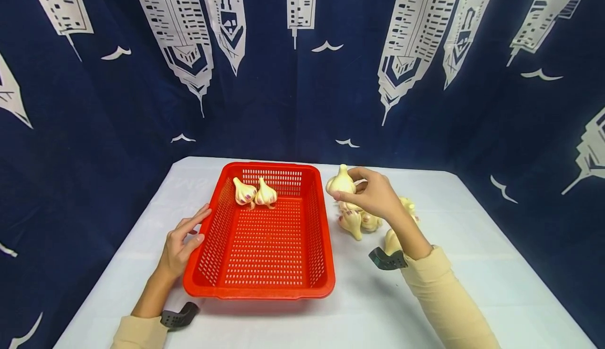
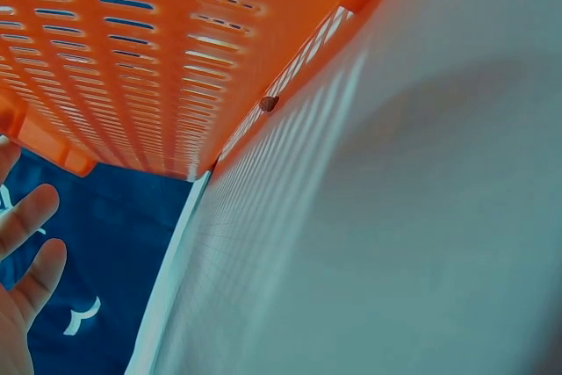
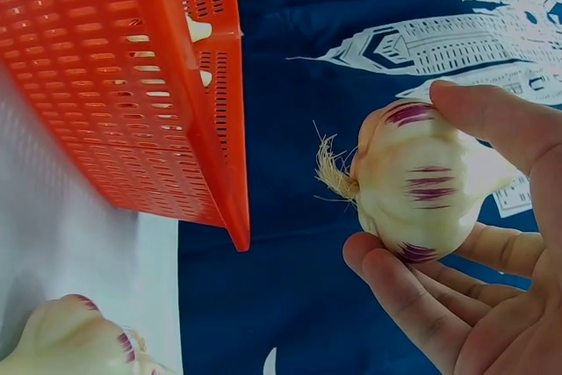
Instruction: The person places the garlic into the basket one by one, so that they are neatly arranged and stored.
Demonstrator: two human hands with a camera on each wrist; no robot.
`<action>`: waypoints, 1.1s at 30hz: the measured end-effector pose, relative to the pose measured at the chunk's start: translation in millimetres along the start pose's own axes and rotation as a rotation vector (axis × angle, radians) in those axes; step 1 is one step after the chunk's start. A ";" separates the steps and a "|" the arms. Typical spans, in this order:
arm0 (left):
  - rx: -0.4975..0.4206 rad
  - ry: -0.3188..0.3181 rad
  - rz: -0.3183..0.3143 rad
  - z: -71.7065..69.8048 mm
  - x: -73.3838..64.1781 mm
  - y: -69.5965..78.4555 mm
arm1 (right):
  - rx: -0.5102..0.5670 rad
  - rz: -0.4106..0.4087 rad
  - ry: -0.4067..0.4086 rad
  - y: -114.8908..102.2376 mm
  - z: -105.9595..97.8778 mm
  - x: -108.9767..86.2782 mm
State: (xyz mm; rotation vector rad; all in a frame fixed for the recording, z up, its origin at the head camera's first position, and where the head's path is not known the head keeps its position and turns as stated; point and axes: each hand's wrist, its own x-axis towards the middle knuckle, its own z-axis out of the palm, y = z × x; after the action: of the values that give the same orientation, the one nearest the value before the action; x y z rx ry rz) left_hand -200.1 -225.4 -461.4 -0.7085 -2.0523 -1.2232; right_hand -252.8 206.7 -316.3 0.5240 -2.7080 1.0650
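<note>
Between its thumb and fingers my right hand holds a garlic bulb, raised beside the right rim of the red basket. The bulb is pale with purple streaks and a tuft of roots. Inside the basket, two garlic bulbs lie side by side at the back left. My left hand rests against the basket's left rim, its fingers extended. Below and behind the right hand sits a pile of garlic bulbs, partly hidden by the hand and forearm.
The basket stands on a white-covered table. A dark blue curtain with white building prints hangs behind it. Another garlic bulb lies by the right wrist, partly covered by a dark wrist band.
</note>
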 end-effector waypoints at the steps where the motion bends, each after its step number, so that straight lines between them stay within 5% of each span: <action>1: -0.001 0.000 0.001 -0.2 0.3 0.0 | 0.001 0.006 -0.003 -1.2 -0.1 1.2; 33: 0.008 -0.010 -0.029 -0.7 0.0 -0.7 | 0.071 0.010 -0.056 -22.5 27.2 41.3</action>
State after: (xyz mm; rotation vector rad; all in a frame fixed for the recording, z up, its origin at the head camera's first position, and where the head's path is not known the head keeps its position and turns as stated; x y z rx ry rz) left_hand -200.4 -226.3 -461.5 -0.6842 -2.0816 -1.2292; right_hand -283.2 162.2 -309.9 0.5609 -2.7316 1.1691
